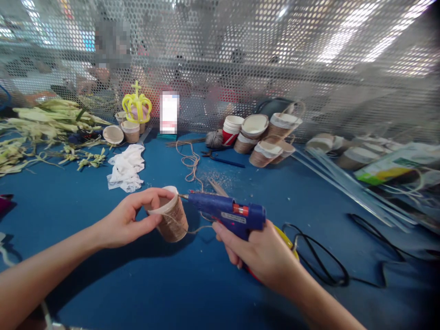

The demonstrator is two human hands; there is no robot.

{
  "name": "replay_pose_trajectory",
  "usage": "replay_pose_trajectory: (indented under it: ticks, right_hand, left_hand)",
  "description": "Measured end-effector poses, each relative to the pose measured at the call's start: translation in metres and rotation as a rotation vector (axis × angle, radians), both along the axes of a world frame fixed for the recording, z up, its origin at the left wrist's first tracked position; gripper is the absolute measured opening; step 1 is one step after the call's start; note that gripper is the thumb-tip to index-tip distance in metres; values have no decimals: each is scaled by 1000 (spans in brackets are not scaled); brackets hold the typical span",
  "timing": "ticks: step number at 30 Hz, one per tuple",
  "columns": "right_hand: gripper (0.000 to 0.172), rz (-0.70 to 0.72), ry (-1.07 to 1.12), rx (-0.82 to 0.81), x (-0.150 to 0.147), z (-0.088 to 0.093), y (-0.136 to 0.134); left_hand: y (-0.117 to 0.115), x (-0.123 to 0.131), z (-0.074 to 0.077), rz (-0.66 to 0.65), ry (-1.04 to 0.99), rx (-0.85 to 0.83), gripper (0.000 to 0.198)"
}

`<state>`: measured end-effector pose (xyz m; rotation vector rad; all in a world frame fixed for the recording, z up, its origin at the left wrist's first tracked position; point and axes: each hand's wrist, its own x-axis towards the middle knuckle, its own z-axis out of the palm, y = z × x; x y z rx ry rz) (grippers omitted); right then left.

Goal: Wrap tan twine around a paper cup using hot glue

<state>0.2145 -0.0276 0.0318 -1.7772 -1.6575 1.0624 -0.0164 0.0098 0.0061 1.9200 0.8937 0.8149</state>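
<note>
My left hand (132,217) pinches the rim of a small paper cup (173,224), its fingers inside and its thumb outside. Brown twine covers most of the cup's wall, while the rim stays white. The cup tilts slightly above the table. In my right hand (254,252) is a blue hot glue gun (223,208), gripped by its handle. The metal nozzle points left and meets or nearly meets the cup's rim; I cannot tell which. A loose strand of twine (199,229) runs from the cup toward my right hand.
Twine-wrapped cups (263,153) stand at the back right, beside clear glue sticks (347,188). A black cord (319,261) loops at right. Crumpled white cloth (127,167), a yellow crown-shaped piece (136,107), dried husks (55,119) and a phone (169,112) lie left of centre, before a perforated metal screen (206,41).
</note>
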Motion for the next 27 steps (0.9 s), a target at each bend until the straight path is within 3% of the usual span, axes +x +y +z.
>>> replay_pose_trajectory:
  ticks: [10,27]
  right_hand:
    - [28,-14,29,69,2,-5,2]
    - [29,-70,7,21,2,-9,1]
  left_hand:
    - [0,0,0,-14,-18,-14,20]
    - [-1,0,1,-20,-15,-7,21]
